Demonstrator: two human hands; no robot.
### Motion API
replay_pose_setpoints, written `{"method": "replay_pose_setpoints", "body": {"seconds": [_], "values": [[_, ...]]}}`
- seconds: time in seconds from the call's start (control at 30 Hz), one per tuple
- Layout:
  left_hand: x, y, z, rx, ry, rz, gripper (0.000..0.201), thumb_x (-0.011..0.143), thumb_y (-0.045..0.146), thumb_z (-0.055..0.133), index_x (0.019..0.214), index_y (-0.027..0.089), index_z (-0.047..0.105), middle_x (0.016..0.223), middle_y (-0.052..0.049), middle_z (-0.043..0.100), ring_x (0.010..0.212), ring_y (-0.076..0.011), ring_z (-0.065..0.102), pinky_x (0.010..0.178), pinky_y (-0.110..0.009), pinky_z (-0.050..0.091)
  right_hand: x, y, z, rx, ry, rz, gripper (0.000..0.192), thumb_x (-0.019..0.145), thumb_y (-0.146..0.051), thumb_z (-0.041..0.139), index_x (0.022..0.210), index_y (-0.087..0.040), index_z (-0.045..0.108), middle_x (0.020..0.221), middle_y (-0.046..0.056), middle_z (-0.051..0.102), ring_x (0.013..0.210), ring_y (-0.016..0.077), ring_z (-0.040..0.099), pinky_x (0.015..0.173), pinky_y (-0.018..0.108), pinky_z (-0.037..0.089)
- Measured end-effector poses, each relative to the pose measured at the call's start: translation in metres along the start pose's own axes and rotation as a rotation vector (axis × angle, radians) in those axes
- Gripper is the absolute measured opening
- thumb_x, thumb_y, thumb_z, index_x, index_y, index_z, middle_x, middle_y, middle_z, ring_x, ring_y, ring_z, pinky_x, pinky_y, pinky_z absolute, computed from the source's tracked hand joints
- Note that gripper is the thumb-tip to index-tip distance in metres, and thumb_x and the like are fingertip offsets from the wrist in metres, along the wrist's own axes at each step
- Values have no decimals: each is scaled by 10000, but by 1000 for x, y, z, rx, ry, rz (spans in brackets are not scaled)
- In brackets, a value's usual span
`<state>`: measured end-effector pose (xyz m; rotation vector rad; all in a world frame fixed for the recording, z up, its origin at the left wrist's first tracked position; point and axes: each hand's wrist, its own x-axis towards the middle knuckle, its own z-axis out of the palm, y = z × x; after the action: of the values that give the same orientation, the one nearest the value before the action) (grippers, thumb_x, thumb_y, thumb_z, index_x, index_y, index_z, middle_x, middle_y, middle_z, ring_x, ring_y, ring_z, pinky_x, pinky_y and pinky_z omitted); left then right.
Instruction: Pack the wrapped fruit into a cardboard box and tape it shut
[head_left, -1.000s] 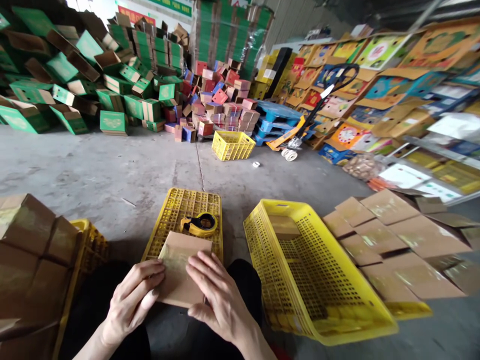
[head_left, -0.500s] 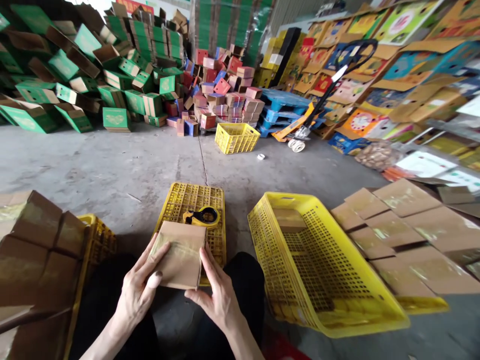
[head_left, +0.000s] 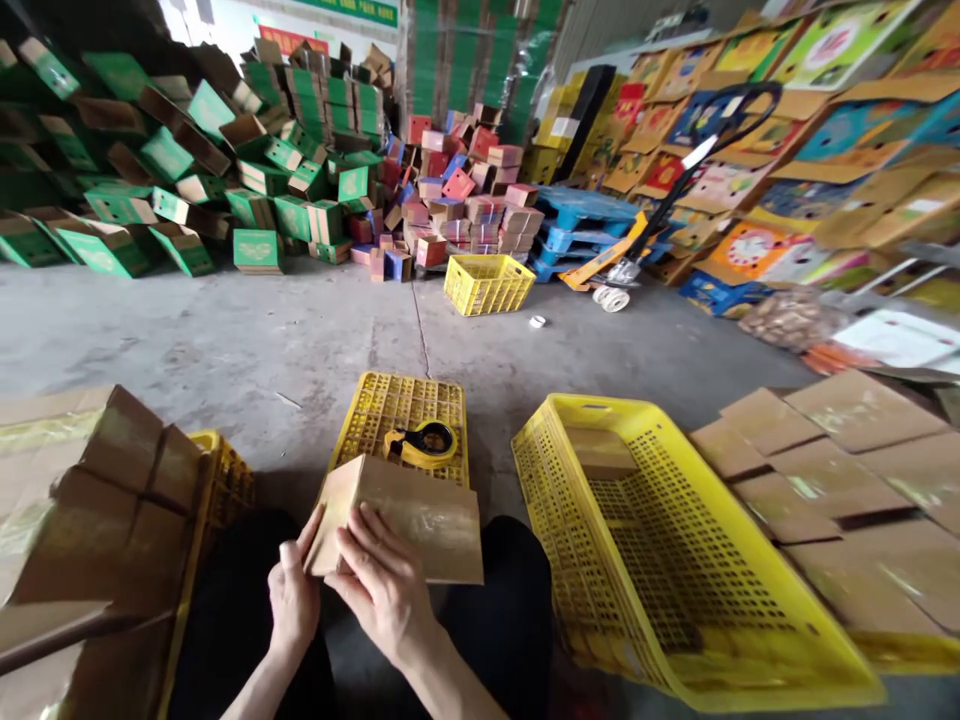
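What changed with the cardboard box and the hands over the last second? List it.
The small cardboard box was turned and lifted off the overturned yellow crate, one end now toward the left hand. The right hand shifted left beside it; both kept their grip. Tape dispenser and big crate stayed put.

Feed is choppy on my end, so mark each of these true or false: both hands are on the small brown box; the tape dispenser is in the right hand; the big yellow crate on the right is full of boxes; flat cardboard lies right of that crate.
1. Both hands are on the small brown box. True: left hand and right hand grip its near left end.
2. The tape dispenser is in the right hand. False: it lies on the upturned yellow crate beyond the box.
3. The big yellow crate is full. False: only one brown box shows in it.
4. Flat cardboard lies right of that crate. True.
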<state>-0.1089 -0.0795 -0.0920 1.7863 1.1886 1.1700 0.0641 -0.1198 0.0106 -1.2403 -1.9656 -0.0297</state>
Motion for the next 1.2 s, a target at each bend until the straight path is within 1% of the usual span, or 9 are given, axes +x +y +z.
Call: {"method": "replay_pose_setpoints", "body": {"seconds": [0.07,0.13,0.27,0.4,0.5,0.73,0.87,1.03,1.2], "values": [[-3,-12,-1,-65,119,-109,602,1129,479,215,1443,234,666,1299,-100,766,1180,-293,750,945,-427,654,-5,2,25,8,-82,12,492,1023,-370,668,1469,-171,602,1470,94,658,1434,241,563,1249,413,450],[-4,-19,-6,-102,113,-145,638,1134,465,172,1395,229,703,1405,-105,707,1311,-288,673,1028,-440,610,-10,5,47,14,-169,27,613,966,-417,743,1492,-149,576,1470,120,656,1430,267,566,1242,440,458],[-4,-18,-15,-94,36,-73,643,1126,501,143,1575,222,509,1555,-134,576,1444,-308,545,1135,-521,516,-15,11,70,-7,-245,58,620,959,-366,745,1494,-112,564,1486,164,634,1446,305,544,1220,504,472],[0,-10,-15,84,-88,145,613,1101,561,312,1608,249,457,1644,-132,467,1564,-338,350,1216,-581,406,-14,17,58,5,-244,57,509,1025,-225,609,1525,-162,541,1490,127,638,1435,261,560,1217,482,483],[3,-11,-16,243,-151,242,563,1091,433,462,1625,256,422,1633,-128,485,1571,-320,348,1220,-542,429,-28,28,33,-33,-247,45,471,1038,-188,570,1510,-182,567,1457,119,665,1391,272,605,1188,501,519],[1,-31,-12,308,-147,254,489,1095,342,459,1566,214,487,1590,-148,503,1549,-310,398,1227,-492,437,-77,64,-24,-160,-238,105,472,1071,-210,545,1542,-208,536,1453,94,669,1355,283,637,1115,477,591],[-4,-36,-7,291,-122,209,492,1104,412,419,1539,199,505,1590,-172,457,1557,-315,378,1220,-462,449,-69,62,-14,-134,-239,112,479,1066,-253,559,1539,-178,539,1483,112,642,1402,300,593,1119,469,583],[-6,-41,-4,278,-100,241,507,1094,473,419,1509,206,535,1547,-175,494,1536,-343,402,1192,-482,475,-29,54,13,-52,-319,11,433,1060,-271,559,1470,-137,603,1478,128,644,1415,291,567,1143,457,550],[-5,-42,-2,277,-84,250,497,1092,468,437,1503,206,536,1516,-177,505,1527,-340,417,1183,-468,484,0,48,28,-108,-393,55,380,1060,-320,553,1413,-214,647,1342,111,706,1204,296,645,1049,492,550]]}}
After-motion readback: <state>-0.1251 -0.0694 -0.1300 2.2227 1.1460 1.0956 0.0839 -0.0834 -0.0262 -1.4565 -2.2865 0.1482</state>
